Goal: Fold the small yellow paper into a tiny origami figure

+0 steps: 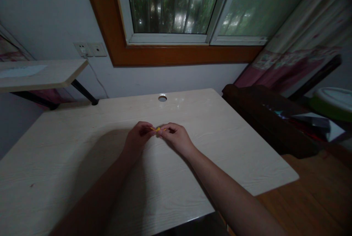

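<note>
A small yellow item [157, 129], thin at its two ends and thicker in the middle, is stretched between my hands just over the pale wood-grain desk [225, 144]. It is too small to name its kind. My left hand [139, 135] pinches its left end between thumb and fingers. On the other side, my right hand [176, 135] grips the right end in the same way. Both sets of fingertips nearly meet around the yellow middle part, and the fingers hide some of it.
A raised shelf [63, 76] on black legs stands at the back left of the desk. A round cable hole [162, 98] lies near the rear edge. Behind are wall sockets [90, 49] and a window. Dark furniture [255, 118] with items on it is at the right.
</note>
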`<act>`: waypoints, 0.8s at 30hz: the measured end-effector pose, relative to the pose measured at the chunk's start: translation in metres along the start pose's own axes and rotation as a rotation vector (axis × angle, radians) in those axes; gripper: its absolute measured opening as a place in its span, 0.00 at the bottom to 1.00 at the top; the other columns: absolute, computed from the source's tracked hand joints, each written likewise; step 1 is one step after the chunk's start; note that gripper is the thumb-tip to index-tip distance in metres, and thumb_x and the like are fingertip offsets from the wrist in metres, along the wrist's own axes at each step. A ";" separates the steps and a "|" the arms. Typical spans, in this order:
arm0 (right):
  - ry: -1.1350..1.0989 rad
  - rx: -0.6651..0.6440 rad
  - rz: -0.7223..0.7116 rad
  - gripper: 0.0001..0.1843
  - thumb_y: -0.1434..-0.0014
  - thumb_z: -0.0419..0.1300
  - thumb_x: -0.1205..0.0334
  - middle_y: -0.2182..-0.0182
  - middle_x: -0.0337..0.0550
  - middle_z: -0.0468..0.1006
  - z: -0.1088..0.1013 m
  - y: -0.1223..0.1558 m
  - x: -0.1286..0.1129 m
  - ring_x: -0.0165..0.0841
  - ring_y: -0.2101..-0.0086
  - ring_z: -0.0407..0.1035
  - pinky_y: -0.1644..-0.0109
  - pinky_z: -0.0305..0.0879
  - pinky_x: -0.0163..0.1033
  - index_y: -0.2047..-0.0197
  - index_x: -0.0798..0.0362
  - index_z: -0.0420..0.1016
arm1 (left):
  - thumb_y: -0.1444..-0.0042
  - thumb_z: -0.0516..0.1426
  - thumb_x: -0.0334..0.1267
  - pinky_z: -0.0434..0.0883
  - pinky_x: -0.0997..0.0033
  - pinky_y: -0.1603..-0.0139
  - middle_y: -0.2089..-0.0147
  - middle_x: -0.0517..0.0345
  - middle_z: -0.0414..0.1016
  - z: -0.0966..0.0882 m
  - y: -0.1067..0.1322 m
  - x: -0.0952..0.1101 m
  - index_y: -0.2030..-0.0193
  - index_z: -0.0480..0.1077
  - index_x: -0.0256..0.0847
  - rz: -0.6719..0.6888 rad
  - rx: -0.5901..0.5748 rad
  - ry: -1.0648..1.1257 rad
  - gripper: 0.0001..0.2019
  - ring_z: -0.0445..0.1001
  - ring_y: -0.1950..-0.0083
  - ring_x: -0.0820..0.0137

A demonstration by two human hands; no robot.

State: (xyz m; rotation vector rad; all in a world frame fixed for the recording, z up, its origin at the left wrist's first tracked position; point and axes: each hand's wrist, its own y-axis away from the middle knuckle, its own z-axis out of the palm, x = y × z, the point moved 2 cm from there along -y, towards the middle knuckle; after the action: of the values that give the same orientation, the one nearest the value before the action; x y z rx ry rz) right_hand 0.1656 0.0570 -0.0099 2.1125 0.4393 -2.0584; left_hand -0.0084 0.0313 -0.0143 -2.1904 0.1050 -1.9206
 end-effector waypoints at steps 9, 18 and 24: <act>0.141 0.073 -0.095 0.12 0.49 0.67 0.52 0.68 0.45 0.80 -0.001 0.000 -0.002 0.32 0.71 0.69 0.67 0.64 0.35 0.67 0.53 0.80 | 0.46 0.62 0.38 0.72 0.70 0.59 0.60 0.57 0.76 -0.009 0.001 0.012 0.61 0.76 0.45 0.194 0.101 -0.324 0.06 0.75 0.61 0.68; 0.283 0.091 -0.212 0.09 0.46 0.66 0.54 0.71 0.43 0.77 -0.003 0.003 -0.016 0.32 0.71 0.68 0.67 0.62 0.36 0.68 0.52 0.81 | 0.44 0.60 0.38 0.70 0.71 0.61 0.64 0.58 0.76 -0.006 0.004 0.017 0.66 0.75 0.44 0.212 0.039 -0.360 0.03 0.73 0.63 0.69; 0.327 0.056 -0.261 0.09 0.44 0.65 0.54 0.70 0.44 0.78 -0.005 0.003 -0.016 0.33 0.69 0.69 0.64 0.64 0.38 0.66 0.50 0.81 | 0.47 0.62 0.39 0.68 0.72 0.65 0.69 0.59 0.75 -0.006 0.005 0.016 0.69 0.75 0.42 0.100 0.025 -0.276 0.04 0.72 0.67 0.69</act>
State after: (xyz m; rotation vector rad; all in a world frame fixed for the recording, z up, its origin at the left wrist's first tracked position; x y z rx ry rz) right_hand 0.1707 0.0540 0.0060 2.5570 0.7446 -1.8647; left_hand -0.0120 0.0226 0.0007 -2.3598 0.1406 -1.5432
